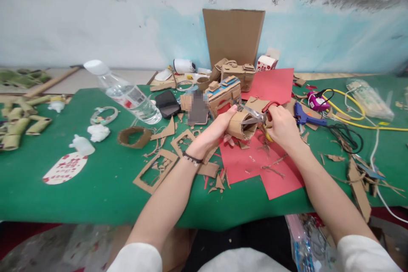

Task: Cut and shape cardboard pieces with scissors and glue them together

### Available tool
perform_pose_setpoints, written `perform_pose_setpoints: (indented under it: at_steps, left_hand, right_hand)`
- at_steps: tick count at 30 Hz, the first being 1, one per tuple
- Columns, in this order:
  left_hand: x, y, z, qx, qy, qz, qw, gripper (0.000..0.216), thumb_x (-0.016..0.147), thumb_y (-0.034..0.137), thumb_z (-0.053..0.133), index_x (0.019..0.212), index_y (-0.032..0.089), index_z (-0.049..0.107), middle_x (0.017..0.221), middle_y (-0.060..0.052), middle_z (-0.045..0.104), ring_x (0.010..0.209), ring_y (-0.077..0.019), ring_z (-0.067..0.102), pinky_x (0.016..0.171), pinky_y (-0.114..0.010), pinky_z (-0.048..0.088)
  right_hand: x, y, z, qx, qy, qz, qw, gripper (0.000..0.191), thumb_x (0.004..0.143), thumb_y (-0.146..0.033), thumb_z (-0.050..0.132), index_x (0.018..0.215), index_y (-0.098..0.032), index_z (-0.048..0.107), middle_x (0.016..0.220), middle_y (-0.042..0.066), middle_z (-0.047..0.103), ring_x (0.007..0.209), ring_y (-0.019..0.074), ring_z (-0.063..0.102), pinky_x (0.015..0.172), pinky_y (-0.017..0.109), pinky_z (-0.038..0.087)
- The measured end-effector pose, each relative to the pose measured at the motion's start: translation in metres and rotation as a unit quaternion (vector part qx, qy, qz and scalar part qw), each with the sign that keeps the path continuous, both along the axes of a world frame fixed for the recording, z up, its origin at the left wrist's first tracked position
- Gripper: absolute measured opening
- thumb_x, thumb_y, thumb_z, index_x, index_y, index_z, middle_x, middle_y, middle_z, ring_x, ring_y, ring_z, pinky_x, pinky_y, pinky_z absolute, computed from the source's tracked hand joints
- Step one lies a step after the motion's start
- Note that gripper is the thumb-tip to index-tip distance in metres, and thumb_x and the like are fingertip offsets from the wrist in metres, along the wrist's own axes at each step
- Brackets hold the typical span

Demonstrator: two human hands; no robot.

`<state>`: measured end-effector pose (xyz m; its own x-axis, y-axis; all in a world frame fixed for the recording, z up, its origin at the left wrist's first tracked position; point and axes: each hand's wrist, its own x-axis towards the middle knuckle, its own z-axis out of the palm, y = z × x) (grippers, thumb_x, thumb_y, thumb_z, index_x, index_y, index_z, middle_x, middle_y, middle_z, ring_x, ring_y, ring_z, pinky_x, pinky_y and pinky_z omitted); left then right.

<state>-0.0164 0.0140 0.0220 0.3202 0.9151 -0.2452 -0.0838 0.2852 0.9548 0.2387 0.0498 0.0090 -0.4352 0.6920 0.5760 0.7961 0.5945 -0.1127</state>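
Observation:
My left hand (pixel 222 124) is wrapped round a short, hollow tube of bent cardboard (pixel 236 127), with the open end turned to the right. My right hand (pixel 281 126) grips a pair of scissors (pixel 254 113) by red handles. The metal blades lie across the tube's rim, one along the top and one near the opening; whether they bite into the cardboard I cannot tell. Beneath both hands lies red paper (pixel 242 163) strewn with cardboard scraps. Just behind the tube stands a cardboard model (pixel 225 95) with blue strips on top.
A water bottle (pixel 130 97) leans at the left, near a cardboard ring (pixel 134 137) and a cut-out cardboard frame (pixel 155 171). Phones (pixel 167 104) lie behind. At the right are a blue glue gun (pixel 307 117), a yellow cable (pixel 360 114) and cardboard scraps (pixel 358 187) on green cloth.

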Motion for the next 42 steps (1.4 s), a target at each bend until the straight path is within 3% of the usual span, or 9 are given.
perform_pose_setpoints:
  at_steps: [6,13,18,20,23,27,30,33,42]
  left_hand:
    - [-0.001,0.000,0.005,-0.030,0.004,-0.002,1.000,0.075,0.107,0.081,0.041,0.101,0.016,0.078,0.057,-0.005,0.073,0.028,-0.0092,0.041,0.040,-0.025,0.054]
    - [-0.004,-0.002,0.003,-0.005,0.033,0.002,0.999,0.074,0.102,0.086,0.051,0.096,0.017,0.078,0.052,-0.004,0.068,0.029,-0.0111,0.045,0.038,-0.026,0.052]
    - [-0.008,-0.001,0.002,-0.029,0.025,-0.011,0.999,0.073,0.100,0.087,0.053,0.094,0.017,0.077,0.048,-0.002,0.062,0.030,-0.0117,0.043,0.039,-0.028,0.054]
    - [-0.010,0.000,0.004,-0.047,0.025,-0.012,0.999,0.076,0.101,0.087,0.050,0.095,0.017,0.077,0.049,-0.003,0.062,0.030,-0.0113,0.041,0.039,-0.030,0.053]
    - [-0.012,0.001,0.009,-0.042,-0.002,-0.014,0.999,0.081,0.100,0.090,0.047,0.111,0.016,0.078,0.075,-0.011,0.078,0.044,-0.0179,0.063,0.043,-0.032,0.058]
    - [-0.004,-0.002,0.014,0.089,-0.100,0.041,0.990,0.069,0.096,0.082,0.068,0.137,0.027,0.070,0.124,-0.010,0.079,0.084,-0.0241,0.081,0.057,-0.032,0.067]
    - [0.006,-0.005,0.013,0.146,-0.077,0.107,0.980,0.061,0.094,0.078,0.072,0.119,0.023,0.072,0.098,-0.005,0.074,0.062,-0.0151,0.068,0.043,-0.022,0.053]
    - [0.010,-0.006,0.011,0.133,-0.055,0.106,0.984,0.060,0.093,0.080,0.071,0.106,0.021,0.071,0.078,-0.002,0.066,0.052,-0.0132,0.058,0.035,-0.020,0.040]
    - [0.000,-0.006,0.018,0.071,-0.076,0.080,0.991,0.056,0.095,0.076,0.073,0.100,0.019,0.071,0.068,0.000,0.065,0.043,-0.0092,0.051,0.033,-0.021,0.030]
  right_hand:
    - [-0.001,-0.004,-0.004,-0.015,0.022,-0.066,0.997,0.012,0.094,-0.030,0.063,0.084,-0.025,0.057,0.075,0.006,0.067,0.069,0.0235,0.057,0.065,0.036,0.027]
    - [-0.002,-0.002,-0.002,0.006,-0.008,0.012,1.000,0.013,0.088,-0.022,0.063,0.101,-0.022,0.060,0.097,0.014,0.072,0.089,0.0304,0.062,0.076,0.038,0.039]
    - [-0.003,-0.003,-0.009,-0.003,-0.007,-0.033,0.999,0.001,0.089,-0.023,0.060,0.089,-0.024,0.060,0.078,0.008,0.070,0.071,0.0247,0.058,0.066,0.035,0.031]
    - [-0.004,-0.005,-0.011,-0.010,-0.006,-0.059,0.998,0.009,0.091,-0.030,0.062,0.085,-0.024,0.060,0.073,0.007,0.069,0.065,0.0229,0.056,0.064,0.035,0.026]
    - [-0.008,-0.007,-0.011,-0.036,0.011,-0.083,0.996,0.021,0.093,-0.042,0.064,0.083,-0.024,0.060,0.071,0.007,0.069,0.062,0.0227,0.056,0.064,0.034,0.024]
    - [-0.013,-0.008,-0.010,-0.131,0.073,-0.104,0.983,0.029,0.098,-0.054,0.062,0.089,-0.026,0.060,0.069,0.004,0.065,0.063,0.0231,0.056,0.065,0.033,0.027]
    - [-0.014,-0.007,-0.010,-0.146,0.103,-0.075,0.981,0.025,0.100,-0.050,0.058,0.093,-0.026,0.056,0.077,0.005,0.066,0.069,0.0241,0.058,0.066,0.032,0.032]
    - [-0.012,-0.006,-0.012,-0.101,0.106,-0.034,0.989,0.021,0.098,-0.046,0.059,0.097,-0.025,0.054,0.091,0.010,0.069,0.081,0.0265,0.062,0.072,0.033,0.038]
    - [-0.007,-0.006,-0.008,-0.084,0.027,-0.106,0.990,0.047,0.105,-0.068,0.055,0.088,-0.025,0.058,0.075,0.008,0.068,0.069,0.0252,0.060,0.066,0.035,0.028]
